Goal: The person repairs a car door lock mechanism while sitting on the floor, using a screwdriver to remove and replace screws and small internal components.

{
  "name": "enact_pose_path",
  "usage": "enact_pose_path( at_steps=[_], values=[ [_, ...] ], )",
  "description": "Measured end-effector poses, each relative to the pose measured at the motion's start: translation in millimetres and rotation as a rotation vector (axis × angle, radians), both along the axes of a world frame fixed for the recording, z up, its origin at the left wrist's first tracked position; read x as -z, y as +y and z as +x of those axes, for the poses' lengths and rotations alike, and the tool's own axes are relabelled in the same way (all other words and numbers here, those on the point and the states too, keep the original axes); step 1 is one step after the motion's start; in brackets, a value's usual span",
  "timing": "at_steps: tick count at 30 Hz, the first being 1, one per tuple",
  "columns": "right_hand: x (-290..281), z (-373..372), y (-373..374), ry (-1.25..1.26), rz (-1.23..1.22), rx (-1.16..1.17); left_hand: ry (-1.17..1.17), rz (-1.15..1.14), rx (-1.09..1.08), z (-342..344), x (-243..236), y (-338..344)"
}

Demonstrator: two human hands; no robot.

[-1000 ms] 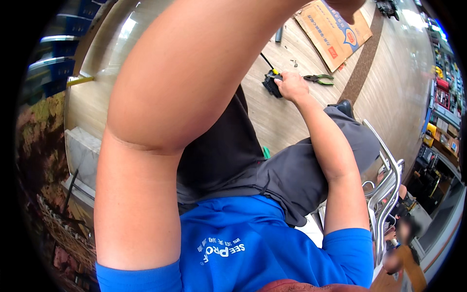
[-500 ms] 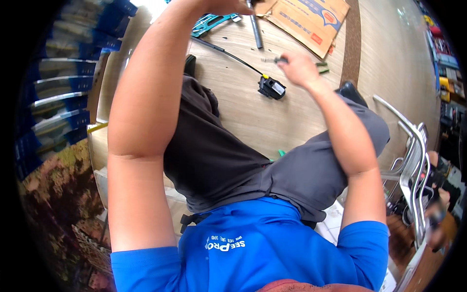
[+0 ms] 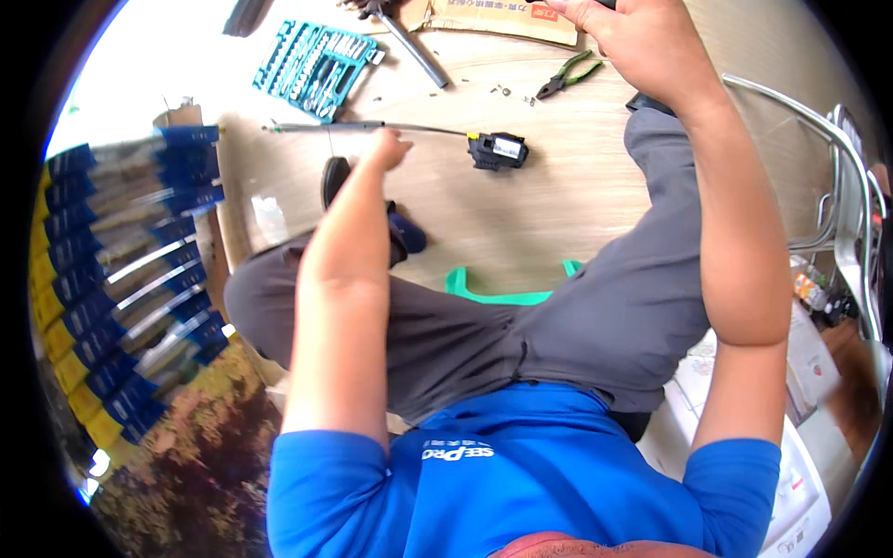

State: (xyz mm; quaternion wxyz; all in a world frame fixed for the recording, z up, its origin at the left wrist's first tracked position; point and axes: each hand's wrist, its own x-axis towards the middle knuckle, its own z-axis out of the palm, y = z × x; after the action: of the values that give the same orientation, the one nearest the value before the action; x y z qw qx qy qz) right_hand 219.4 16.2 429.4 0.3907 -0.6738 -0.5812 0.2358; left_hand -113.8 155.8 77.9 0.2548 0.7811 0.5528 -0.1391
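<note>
My left hand [image 3: 393, 151], slightly blurred, hovers by a thin black cable [image 3: 428, 127] on the floor. Its fingers look apart, with nothing visible in them. At the cable's right end sits a black plastic block [image 3: 499, 153] with a white label and a yellow piece. At the top edge, my right hand [image 3: 628, 37] is closed around a dark-handled tool [image 3: 603, 3], mostly cut off by the frame. Below that hand lie pliers [image 3: 569, 77] with green handles, beside several small screws [image 3: 507, 91].
A teal socket set [image 3: 316, 70] lies open at far left, near a grey metal tube [image 3: 414, 48] and flat cardboard [image 3: 507, 19]. Between my legs is a green plastic piece [image 3: 502, 298]. Chrome tube legs [image 3: 828, 121] stand right; blue packets [image 3: 139, 270] hang left.
My left hand has come down from the metal tube to near the cable. My right hand has moved up and right with its tool. The view has shifted, bringing the socket set in fully.
</note>
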Motion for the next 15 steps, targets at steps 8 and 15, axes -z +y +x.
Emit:
enact_pose_path(
  at_steps=[8, 15],
  values=[
    [-7, 20, -5, -0.185, 0.089, 0.145, -0.14, 0.118, -0.201, 64, 44, 18],
    [-11, 65, -11, 0.116, -0.191, 0.149, -0.135, 0.257, -0.075, 98, 101, 53]
  ],
)
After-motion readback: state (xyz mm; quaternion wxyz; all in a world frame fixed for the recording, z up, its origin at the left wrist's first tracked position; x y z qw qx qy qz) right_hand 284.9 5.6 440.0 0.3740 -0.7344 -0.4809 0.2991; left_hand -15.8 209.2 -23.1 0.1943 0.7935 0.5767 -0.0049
